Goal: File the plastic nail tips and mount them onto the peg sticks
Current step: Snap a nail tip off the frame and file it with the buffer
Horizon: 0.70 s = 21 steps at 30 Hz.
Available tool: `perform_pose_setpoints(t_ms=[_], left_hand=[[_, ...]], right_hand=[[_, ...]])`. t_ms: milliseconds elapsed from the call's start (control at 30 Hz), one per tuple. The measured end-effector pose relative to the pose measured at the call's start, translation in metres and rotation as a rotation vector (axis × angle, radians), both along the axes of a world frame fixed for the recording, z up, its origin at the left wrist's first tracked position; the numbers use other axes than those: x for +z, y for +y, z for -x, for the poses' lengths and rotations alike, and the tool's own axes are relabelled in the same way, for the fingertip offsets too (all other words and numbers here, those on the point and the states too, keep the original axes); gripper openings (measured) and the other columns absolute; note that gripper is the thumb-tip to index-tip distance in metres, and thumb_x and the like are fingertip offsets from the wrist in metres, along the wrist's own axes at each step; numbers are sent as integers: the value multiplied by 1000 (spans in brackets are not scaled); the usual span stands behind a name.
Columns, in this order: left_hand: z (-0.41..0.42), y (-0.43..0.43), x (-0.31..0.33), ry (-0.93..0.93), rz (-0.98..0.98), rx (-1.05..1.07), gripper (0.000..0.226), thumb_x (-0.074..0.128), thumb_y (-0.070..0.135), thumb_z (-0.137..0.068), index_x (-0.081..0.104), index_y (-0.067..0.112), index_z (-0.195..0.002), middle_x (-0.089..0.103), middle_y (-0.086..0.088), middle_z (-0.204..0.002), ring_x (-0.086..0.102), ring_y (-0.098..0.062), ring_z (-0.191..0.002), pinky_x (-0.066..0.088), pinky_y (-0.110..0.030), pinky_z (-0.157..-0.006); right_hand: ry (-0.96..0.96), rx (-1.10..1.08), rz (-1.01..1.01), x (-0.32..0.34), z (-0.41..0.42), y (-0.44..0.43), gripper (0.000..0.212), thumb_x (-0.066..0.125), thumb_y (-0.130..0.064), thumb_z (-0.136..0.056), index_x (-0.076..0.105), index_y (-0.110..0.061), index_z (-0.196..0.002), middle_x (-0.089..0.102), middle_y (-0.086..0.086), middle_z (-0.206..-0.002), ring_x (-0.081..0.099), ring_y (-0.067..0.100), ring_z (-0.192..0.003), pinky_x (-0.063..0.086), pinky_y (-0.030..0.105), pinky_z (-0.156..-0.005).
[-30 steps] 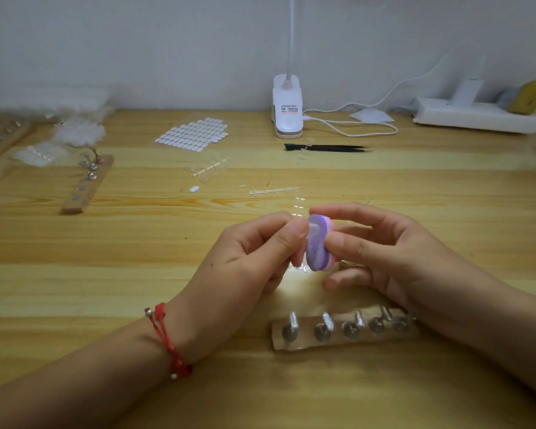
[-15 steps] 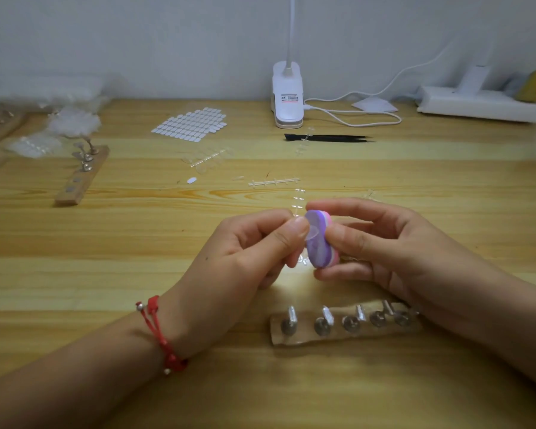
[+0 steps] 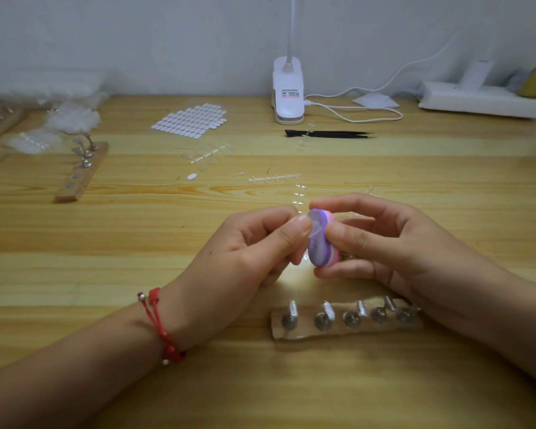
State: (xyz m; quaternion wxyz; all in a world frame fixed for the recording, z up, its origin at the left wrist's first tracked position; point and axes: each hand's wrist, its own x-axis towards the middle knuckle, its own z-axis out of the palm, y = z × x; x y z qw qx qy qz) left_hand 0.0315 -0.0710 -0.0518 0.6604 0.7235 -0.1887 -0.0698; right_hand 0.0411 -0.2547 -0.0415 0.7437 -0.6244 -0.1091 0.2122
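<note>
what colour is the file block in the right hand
The file block is purple with pink bands, clearest in the head view.

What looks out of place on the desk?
Nothing damaged. Clear nail-tip strips lie scattered mid-table, one draped across the black tweezers. A lone white oval sits apart from its sheet. The left peg base holds pegs at its far end only.

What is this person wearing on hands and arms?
No gloves, rings or sleeves show on the left hand or right hand. A red cord bracelet with small silvery beads circles the left wrist; the right wrist is bare.
</note>
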Motion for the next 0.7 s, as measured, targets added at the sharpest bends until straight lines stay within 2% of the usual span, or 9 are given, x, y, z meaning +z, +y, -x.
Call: perform_pose_setpoints(t_ms=[167,300,367,467,533,567,600,667,700], left_hand=[[1,1,0,-6,-37,-71,32,48,29,-88,51,21,-57,30,0,-54,25,-6,-48,26,-13,-45],[-3,3,1,120,147,29,32,48,30,-85,49,22,-55,28,11,-50,22,-4,-44,18,-14,-41],[-7,7,1,210,273,79,30,49,31,-83,48,20,-55,25,11,-50,19,-4,-42,13,-18,-41],[-10,9,1,276,367,115,30,50,32,-82,48,18,-56,23,10,-50,18,-4,-41,9,-23,-43],[-10,8,1,283,384,121,31,50,33,-82,48,18,-56,22,10,-50,18,-4,-40,9,-24,-44],[-10,8,1,283,387,122,30,50,33,-82,48,18,-56,22,10,-50,18,-4,-40,9,-23,-43],[-10,8,2,284,389,123,30,50,33,-82,48,18,-56,22,10,-50,18,-3,-40,10,-22,-42],[-10,7,3,289,391,130,30,52,31,-82,48,17,-56,23,10,-50,19,-3,-40,11,-21,-42],[-10,7,3,293,393,135,31,54,30,-83,48,17,-56,22,9,-50,18,-4,-40,11,-21,-41]], right_hand=[[51,-77,-69,-3,-5,0,31,73,-23,-64,77,-16,-94,73,14,-81,70,17,-69,58,25,-64],[9,-127,-133,6,-13,-7,25,73,-16,-66,78,-15,-90,69,13,-80,68,15,-66,59,29,-60],[-130,-63,-61,18,-16,-17,26,79,-26,-67,78,-22,-92,69,10,-80,68,16,-69,59,31,-62],[-392,101,170,36,-10,-35,35,79,-43,-70,74,-28,-100,72,4,-87,70,25,-80,58,30,-72],[-551,63,331,38,-9,-46,31,75,-43,-77,71,-30,-105,73,6,-93,71,28,-84,57,27,-75],[-548,33,355,37,-12,-50,33,75,-44,-76,71,-30,-105,73,6,-95,71,27,-86,57,26,-75],[-454,43,307,35,-16,-54,38,79,-45,-72,71,-28,-105,72,6,-95,71,26,-86,58,29,-74],[-56,180,146,32,-22,-56,52,88,-39,-63,72,-20,-108,71,11,-97,71,27,-87,59,36,-71],[109,252,80,30,-24,-54,51,88,-32,-64,72,-16,-110,70,13,-98,71,28,-88,59,39,-73]])
